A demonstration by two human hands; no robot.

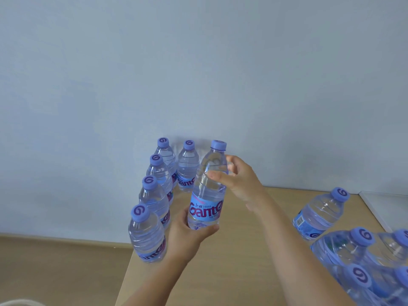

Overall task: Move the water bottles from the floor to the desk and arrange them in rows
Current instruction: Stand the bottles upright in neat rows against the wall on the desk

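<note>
About eleven water bottles (207, 188), two hands (240, 180).

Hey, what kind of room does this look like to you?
Probably an office or study room, though little shows. A light wood desk stands against a plain pale blue wall, with similar wood-toned floor beside it. Bottled water is lined up on it.

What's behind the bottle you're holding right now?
Behind the held bottle one upright bottle stands against the blue wall, heading the second row. The held bottle and right hand cover the desk directly behind them.
</note>
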